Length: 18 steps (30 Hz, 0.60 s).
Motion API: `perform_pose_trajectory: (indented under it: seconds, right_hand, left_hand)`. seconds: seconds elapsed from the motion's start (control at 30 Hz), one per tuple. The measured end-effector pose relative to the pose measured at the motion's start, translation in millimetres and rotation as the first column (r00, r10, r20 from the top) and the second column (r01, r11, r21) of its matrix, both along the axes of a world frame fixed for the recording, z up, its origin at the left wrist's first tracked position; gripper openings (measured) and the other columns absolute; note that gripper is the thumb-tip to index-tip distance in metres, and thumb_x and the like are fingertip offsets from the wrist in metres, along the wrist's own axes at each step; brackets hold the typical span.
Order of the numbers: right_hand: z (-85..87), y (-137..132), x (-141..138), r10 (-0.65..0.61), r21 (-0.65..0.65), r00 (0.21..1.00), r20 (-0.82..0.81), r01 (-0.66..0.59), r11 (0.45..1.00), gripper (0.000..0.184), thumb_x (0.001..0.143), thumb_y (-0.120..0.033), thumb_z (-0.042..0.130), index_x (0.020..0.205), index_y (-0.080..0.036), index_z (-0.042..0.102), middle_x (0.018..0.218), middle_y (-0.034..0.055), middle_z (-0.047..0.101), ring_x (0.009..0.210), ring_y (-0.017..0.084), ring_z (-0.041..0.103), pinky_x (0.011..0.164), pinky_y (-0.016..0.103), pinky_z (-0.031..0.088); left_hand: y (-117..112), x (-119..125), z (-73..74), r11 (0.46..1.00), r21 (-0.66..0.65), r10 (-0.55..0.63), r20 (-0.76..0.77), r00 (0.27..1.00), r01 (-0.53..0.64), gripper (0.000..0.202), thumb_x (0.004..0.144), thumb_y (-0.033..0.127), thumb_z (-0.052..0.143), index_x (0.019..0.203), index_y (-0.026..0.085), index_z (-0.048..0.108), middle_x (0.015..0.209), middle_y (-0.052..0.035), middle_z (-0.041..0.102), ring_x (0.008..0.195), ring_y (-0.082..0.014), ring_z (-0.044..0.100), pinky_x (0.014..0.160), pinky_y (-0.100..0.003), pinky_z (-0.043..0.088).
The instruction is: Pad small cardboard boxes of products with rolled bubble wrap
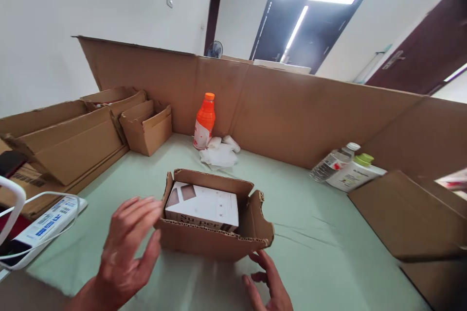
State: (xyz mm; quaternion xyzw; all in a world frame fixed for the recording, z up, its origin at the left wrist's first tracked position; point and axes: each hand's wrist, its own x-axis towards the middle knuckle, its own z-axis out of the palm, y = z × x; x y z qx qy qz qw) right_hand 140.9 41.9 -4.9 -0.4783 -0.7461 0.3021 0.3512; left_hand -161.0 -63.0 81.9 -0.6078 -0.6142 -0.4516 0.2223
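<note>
An open cardboard box point(211, 247) with rough-cut edges stands on the pale green tabletop in front of me. Inside it, toward the left, lies a white carton point(211, 204) printed with dark lettering and two dark squares. My left hand point(127, 243) is at the box's left end, fingers stretched out and thumb apart, with nothing in its grasp. Whether its fingertips touch the cardboard, I cannot tell. Near the box's front right corner is my right hand point(268, 279), its fingers apart and curved, the fingertips close under the edge.
Behind the box stand an orange bottle point(205, 121) and crumpled white tissue point(219, 155). Cardboard boxes point(80, 141) and a power strip point(47, 231) line the left. To the right are a clear bottle point(330, 165), a white green-capped bottle point(355, 173) and more cardboard point(408, 214). A cardboard wall point(292, 112) closes the back.
</note>
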Motion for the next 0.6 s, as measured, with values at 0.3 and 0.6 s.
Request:
perform_pose_trajectory:
  seconds: [0.3, 0.6]
  right_hand:
    - [-5.7, 8.5, -9.8, 0.069, -0.136, 0.992, 0.109, -0.054, 0.989, 0.05, 0.089, -0.048, 0.052, 0.132, -0.021, 0.053, 0.097, 0.0071, 0.07, 0.079, 0.024, 0.067, 0.071, 0.034, 0.057]
    - [25.5, 91.8, -51.9, 0.22, -0.18, 0.975, -0.004, -0.217, 0.959, 0.06, 0.073, -0.022, 0.049, 0.133, -0.019, 0.056, 0.116, 0.0092, 0.071, 0.084, 0.021, 0.066, 0.076, 0.033, 0.055]
  left_hand:
    - [9.0, -6.7, -109.2, 0.867, -0.446, 0.182, 0.695, 0.695, 0.22, 0.059, 0.078, 0.045, 0.064, 0.131, 0.02, 0.054, 0.122, -0.0141, 0.068, 0.114, -0.0353, 0.066, 0.091, -0.046, 0.058]
    - [102.9, -12.6, -92.8, 0.921, -0.289, 0.098, 0.821, 0.563, 0.261, 0.078, 0.072, 0.04, 0.066, 0.14, 0.014, 0.039, 0.128, -0.0172, 0.064, 0.12, -0.034, 0.062, 0.102, -0.049, 0.049]
